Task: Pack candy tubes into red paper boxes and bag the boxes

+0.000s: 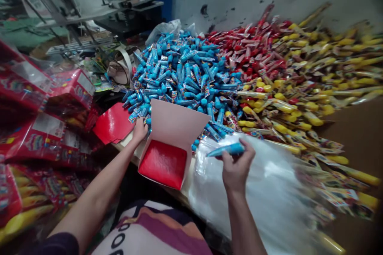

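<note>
My right hand (239, 163) is closed in a pinch on a slim blue plastic tube (226, 150), held level above stacked clear plastic bags. Left of the open box, my left hand (140, 129) has its fingers curled at the front edge of a heap of blue tubes (179, 67). A blue piece shows at those fingertips, partly hidden. Between my hands stands a small cardboard box (179, 117), its pale lid raised. The bottom inside is glossy red, and no tube shows in it.
Red-capped tubes (251, 48) and yellow-capped tubes (284, 99) are heaped along the wall. Clear bags (269, 179) lie at the right front. Flat red card pieces (115, 123) lie left of the box. Packed red boxes (38, 135) are stacked at left, below a machine (131, 4).
</note>
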Available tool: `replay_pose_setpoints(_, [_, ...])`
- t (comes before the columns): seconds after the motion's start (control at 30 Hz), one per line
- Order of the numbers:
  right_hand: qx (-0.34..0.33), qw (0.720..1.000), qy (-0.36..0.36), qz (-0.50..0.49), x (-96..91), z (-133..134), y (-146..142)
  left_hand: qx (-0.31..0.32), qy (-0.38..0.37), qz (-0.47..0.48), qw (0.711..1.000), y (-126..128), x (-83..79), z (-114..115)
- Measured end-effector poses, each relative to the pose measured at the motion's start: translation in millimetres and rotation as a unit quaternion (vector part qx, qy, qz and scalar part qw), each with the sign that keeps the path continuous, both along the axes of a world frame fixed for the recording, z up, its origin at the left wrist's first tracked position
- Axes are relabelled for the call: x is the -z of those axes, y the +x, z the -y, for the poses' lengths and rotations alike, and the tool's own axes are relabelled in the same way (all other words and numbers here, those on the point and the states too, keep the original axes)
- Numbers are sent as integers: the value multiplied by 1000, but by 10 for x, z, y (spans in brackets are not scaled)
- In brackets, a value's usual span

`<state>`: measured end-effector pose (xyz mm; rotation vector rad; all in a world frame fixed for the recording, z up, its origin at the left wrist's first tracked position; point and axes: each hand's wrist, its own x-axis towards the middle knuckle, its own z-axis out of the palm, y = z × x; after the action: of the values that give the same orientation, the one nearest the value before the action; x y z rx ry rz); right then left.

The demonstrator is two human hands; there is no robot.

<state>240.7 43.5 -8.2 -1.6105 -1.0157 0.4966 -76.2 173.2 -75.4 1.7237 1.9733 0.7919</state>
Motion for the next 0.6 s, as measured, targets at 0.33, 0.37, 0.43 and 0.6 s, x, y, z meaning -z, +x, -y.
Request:
replay_pose_setpoints(0.33, [-327,926,54,180,351,-56,-952,-62,38,109,991,-297,-627,1029])
replay_pose_setpoints(0.37, [-351,913,60,199,370,-160,-969,-43,39,109,992,-280,-721,1089])
replay_pose_setpoints(0.43, [-390,891,48,229,365,-321,-972,5,42,89,995,-224,-862,1151])
replay_pose_setpoints(0.6, [-450,845,-47,285,205,-470,-957,83,0,46,995,-52,-947,1119])
